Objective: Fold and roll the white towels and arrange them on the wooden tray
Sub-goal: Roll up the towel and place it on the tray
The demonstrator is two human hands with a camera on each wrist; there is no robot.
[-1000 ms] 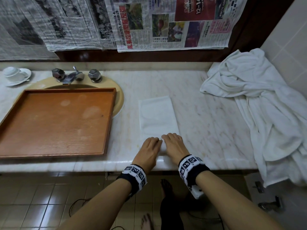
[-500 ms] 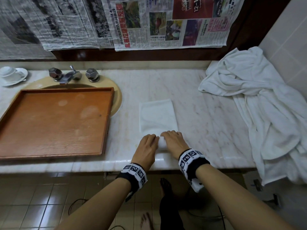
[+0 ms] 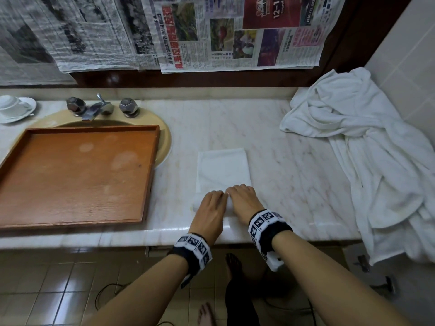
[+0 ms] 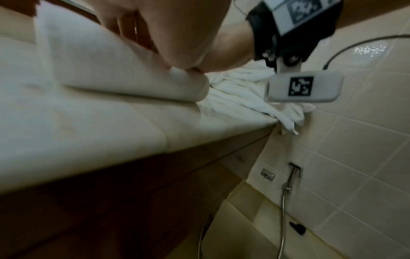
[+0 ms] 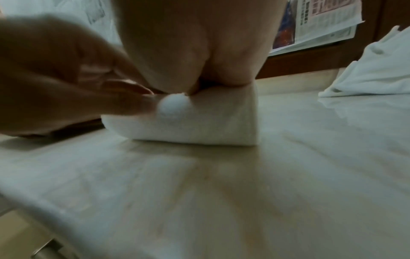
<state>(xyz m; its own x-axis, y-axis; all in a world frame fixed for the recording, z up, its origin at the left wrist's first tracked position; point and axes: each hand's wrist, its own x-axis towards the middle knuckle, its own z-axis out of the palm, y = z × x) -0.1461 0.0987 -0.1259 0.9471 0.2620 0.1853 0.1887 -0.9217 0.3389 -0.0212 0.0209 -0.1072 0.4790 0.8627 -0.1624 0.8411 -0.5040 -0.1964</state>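
The small white towel lay on the marble table, just to the right of the wooden tray, with its near end wound into a tight roll and its far part flat on the stone. Both hands sat side by side on that roll, touching each other at the knuckles. The left hand covered the roll's left half, its fingers curled over the top of the cloth, and the right hand covered the right half the same way, fingers bent down over the roll. In the right wrist view the towel showed as a thick roll with its round spiral end facing the camera, the right hand pressing down on it from above and the left hand gripping it alongside. The left wrist view showed the towel as a long roll on the table under the right hand. The tray held nothing and rested over a yellowish sink; behind the tray stood a tap, and behind its far left corner a cup on a saucer. Well to the right of the tray, past the towel, a heap of white towels spilled over the table's edge. Newspaper sheets hung on the wall beyond the tray.
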